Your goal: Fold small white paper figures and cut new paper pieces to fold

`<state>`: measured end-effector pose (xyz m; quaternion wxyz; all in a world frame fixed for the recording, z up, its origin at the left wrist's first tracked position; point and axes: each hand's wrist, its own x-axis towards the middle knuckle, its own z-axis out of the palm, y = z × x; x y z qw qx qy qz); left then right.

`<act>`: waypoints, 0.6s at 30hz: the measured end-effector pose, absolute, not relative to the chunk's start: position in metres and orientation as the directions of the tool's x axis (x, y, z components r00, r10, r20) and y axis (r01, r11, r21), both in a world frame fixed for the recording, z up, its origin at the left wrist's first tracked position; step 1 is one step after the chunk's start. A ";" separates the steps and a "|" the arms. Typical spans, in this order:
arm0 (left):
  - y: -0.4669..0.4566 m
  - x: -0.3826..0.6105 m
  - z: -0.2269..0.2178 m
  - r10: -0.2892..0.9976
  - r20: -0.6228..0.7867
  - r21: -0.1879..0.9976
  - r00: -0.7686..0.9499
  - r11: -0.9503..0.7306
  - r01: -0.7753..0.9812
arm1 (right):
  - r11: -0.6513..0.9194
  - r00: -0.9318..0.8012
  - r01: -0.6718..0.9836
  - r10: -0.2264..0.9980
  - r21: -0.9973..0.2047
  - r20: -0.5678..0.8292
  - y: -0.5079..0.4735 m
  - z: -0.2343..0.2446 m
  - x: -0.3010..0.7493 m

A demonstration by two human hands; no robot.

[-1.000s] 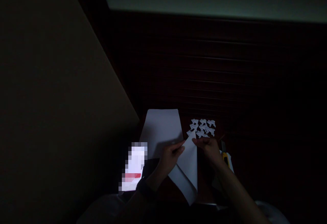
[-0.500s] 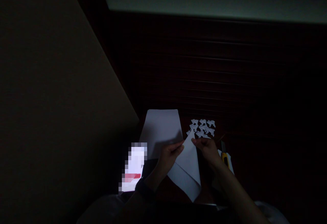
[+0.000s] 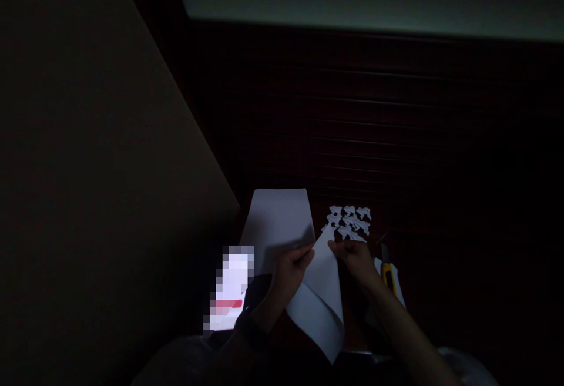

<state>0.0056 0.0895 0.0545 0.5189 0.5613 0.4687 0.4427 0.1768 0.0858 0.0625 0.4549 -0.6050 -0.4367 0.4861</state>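
In dim light I hold a white sheet of paper (image 3: 321,298) folded into a point, its tip up between my hands. My left hand (image 3: 288,271) pinches its left edge near the tip. My right hand (image 3: 358,259) pinches the right edge at the tip. A flat white sheet (image 3: 277,218) lies on the dark surface just beyond my left hand. Several small folded white paper pieces (image 3: 349,220) sit in a cluster beyond my right hand.
A yellow utility knife (image 3: 388,271) lies on white paper to the right of my right wrist. A bright blurred-out patch (image 3: 231,289) sits left of my left wrist. A large dim panel (image 3: 88,168) fills the left side; a dark slatted wooden surface (image 3: 374,127) stretches ahead.
Both hands have shifted slightly left and closer together, and the paper's lower part has curled and swung a little; the tip stays pinched between them.
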 end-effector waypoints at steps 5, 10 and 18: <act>0.087 0.008 0.053 0.993 0.059 0.982 0.103 -0.076 0.174 | -0.205 0.132 0.113 0.973 -0.972 -0.190 0.087 0.059 0.177; 0.085 0.009 0.057 0.992 0.093 0.968 0.081 -0.109 0.224 | -0.180 0.227 0.138 0.963 -0.974 -0.146 0.085 0.049 0.172; 0.087 0.008 0.063 0.997 0.048 0.984 0.054 -0.056 0.171 | -0.188 0.261 0.076 0.952 -0.979 -0.162 0.077 0.050 0.162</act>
